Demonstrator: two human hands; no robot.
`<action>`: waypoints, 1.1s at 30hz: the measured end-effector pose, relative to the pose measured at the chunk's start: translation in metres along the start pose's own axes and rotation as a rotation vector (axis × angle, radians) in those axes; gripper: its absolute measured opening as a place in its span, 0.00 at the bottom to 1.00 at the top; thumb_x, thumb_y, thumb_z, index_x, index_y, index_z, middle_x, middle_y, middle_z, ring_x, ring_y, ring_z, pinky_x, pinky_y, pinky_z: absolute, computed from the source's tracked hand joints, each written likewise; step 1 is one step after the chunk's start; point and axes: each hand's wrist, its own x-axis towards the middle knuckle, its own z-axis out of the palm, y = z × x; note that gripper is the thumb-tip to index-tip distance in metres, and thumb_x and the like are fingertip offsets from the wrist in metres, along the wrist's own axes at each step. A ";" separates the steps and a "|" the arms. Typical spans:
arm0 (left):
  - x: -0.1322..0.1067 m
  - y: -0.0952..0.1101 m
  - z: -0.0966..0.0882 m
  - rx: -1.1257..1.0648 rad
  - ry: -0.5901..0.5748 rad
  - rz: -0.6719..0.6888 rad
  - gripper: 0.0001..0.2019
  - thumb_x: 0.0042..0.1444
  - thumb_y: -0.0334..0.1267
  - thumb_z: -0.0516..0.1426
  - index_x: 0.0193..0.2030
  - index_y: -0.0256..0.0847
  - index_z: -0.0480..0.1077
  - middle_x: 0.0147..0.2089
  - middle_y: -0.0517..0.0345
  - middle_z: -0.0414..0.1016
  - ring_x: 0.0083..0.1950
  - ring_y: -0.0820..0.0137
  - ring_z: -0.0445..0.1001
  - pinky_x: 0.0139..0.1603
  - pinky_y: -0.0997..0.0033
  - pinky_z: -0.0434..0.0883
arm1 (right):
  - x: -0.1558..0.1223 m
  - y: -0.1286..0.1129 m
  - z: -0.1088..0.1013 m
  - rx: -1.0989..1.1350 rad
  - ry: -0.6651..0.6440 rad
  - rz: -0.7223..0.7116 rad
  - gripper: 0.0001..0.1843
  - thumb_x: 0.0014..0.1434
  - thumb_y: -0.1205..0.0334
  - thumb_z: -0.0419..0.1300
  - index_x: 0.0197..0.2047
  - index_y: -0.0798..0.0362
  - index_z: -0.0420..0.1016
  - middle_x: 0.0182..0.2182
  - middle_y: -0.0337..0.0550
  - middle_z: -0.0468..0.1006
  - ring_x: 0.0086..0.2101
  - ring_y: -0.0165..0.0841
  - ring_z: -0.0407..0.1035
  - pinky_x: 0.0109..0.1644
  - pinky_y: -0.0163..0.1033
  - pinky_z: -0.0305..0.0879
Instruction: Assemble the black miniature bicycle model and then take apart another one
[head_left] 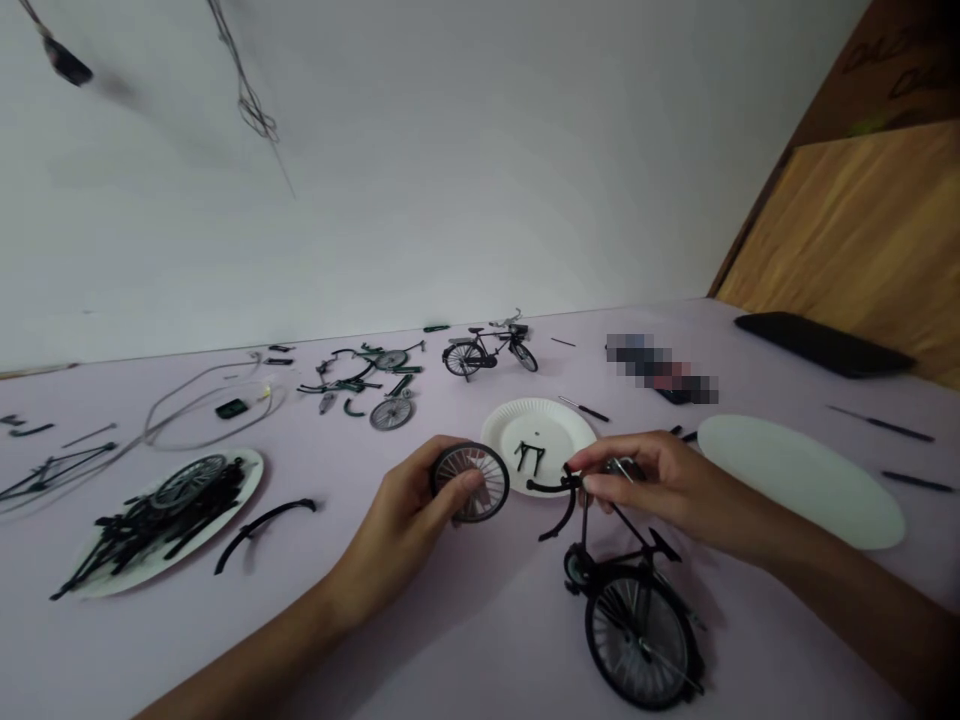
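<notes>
My left hand (pixel 397 535) holds a small black spoked model wheel (pixel 471 482), with the thumb across its spokes. My right hand (pixel 664 490) pinches the front of a black model bicycle (pixel 622 570) near its handlebar, and a small silver piece (pixel 619 468) shows between the fingers. The bicycle's rear wheel stands on the table, and its front wheel is absent from the frame. Just behind my hands lies a white paper plate (pixel 517 418) with small black parts (pixel 529 456) on it.
A finished model bicycle (pixel 491 348) and green-black parts (pixel 367 378) lie at the back. To the left are a plate of black parts (pixel 251 478) and a curved fender (pixel 264 528). To the right are a white oval board (pixel 799 482) and several screwdrivers (pixel 583 408).
</notes>
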 end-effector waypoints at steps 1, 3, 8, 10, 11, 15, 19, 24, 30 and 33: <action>0.000 0.000 0.002 -0.040 -0.026 -0.036 0.12 0.65 0.45 0.56 0.50 0.39 0.69 0.37 0.58 0.74 0.35 0.73 0.70 0.32 0.78 0.73 | 0.000 0.001 0.001 0.017 -0.010 -0.018 0.17 0.60 0.49 0.63 0.47 0.50 0.79 0.38 0.43 0.83 0.40 0.36 0.76 0.45 0.40 0.68; -0.001 0.000 0.005 -0.131 -0.080 -0.098 0.14 0.66 0.45 0.55 0.52 0.39 0.68 0.36 0.58 0.71 0.32 0.74 0.69 0.28 0.78 0.73 | 0.000 0.003 0.004 0.031 -0.024 -0.048 0.15 0.60 0.50 0.63 0.46 0.49 0.79 0.38 0.41 0.83 0.38 0.34 0.75 0.43 0.39 0.69; -0.004 -0.002 0.012 -0.343 -0.160 -0.217 0.15 0.66 0.45 0.55 0.53 0.37 0.67 0.33 0.58 0.69 0.26 0.75 0.70 0.20 0.77 0.74 | -0.002 0.007 0.010 0.062 -0.033 -0.089 0.13 0.61 0.51 0.63 0.46 0.46 0.79 0.39 0.39 0.83 0.41 0.35 0.75 0.46 0.38 0.69; -0.006 -0.003 0.014 -0.401 -0.171 -0.246 0.14 0.65 0.45 0.56 0.51 0.37 0.68 0.33 0.58 0.69 0.26 0.75 0.70 0.18 0.78 0.73 | -0.004 0.007 0.015 0.074 -0.011 -0.114 0.12 0.61 0.51 0.63 0.46 0.45 0.79 0.40 0.38 0.83 0.43 0.35 0.75 0.47 0.38 0.69; -0.007 -0.003 0.015 -0.417 -0.175 -0.259 0.14 0.65 0.45 0.56 0.50 0.37 0.68 0.33 0.57 0.69 0.26 0.74 0.71 0.17 0.79 0.73 | -0.004 0.007 0.018 0.075 0.004 -0.119 0.12 0.61 0.51 0.63 0.46 0.45 0.79 0.41 0.38 0.82 0.43 0.35 0.75 0.47 0.38 0.69; -0.011 -0.002 0.017 -0.423 -0.191 -0.299 0.14 0.64 0.46 0.57 0.49 0.37 0.69 0.36 0.55 0.71 0.26 0.73 0.73 0.15 0.79 0.72 | -0.005 0.008 0.033 0.073 0.040 -0.090 0.13 0.61 0.50 0.63 0.46 0.45 0.79 0.42 0.39 0.81 0.44 0.35 0.74 0.49 0.39 0.69; -0.013 -0.003 0.018 -0.447 -0.203 -0.324 0.15 0.64 0.47 0.56 0.48 0.37 0.69 0.34 0.54 0.72 0.25 0.73 0.73 0.14 0.81 0.71 | -0.005 0.014 0.042 0.057 0.043 -0.073 0.13 0.60 0.50 0.63 0.46 0.45 0.78 0.45 0.41 0.80 0.46 0.37 0.73 0.53 0.42 0.68; -0.016 -0.007 0.019 -0.483 -0.214 -0.352 0.15 0.65 0.49 0.55 0.49 0.39 0.69 0.34 0.56 0.72 0.21 0.77 0.69 0.12 0.83 0.67 | -0.002 0.020 0.044 0.090 -0.054 -0.061 0.13 0.61 0.49 0.62 0.46 0.46 0.77 0.42 0.43 0.79 0.46 0.39 0.72 0.51 0.43 0.68; -0.013 -0.010 0.014 -0.529 -0.384 -0.430 0.14 0.67 0.46 0.53 0.49 0.37 0.66 0.23 0.61 0.70 0.15 0.79 0.66 0.11 0.85 0.65 | 0.000 0.028 0.044 0.291 -0.233 0.062 0.20 0.53 0.53 0.70 0.48 0.47 0.75 0.40 0.43 0.78 0.42 0.38 0.74 0.47 0.41 0.69; -0.012 -0.011 0.012 -0.545 -0.395 -0.417 0.14 0.67 0.46 0.54 0.47 0.36 0.67 0.24 0.59 0.72 0.15 0.80 0.67 0.12 0.86 0.65 | 0.001 0.038 0.041 0.440 -0.360 0.156 0.31 0.46 0.57 0.75 0.53 0.44 0.73 0.44 0.44 0.78 0.45 0.40 0.74 0.48 0.43 0.69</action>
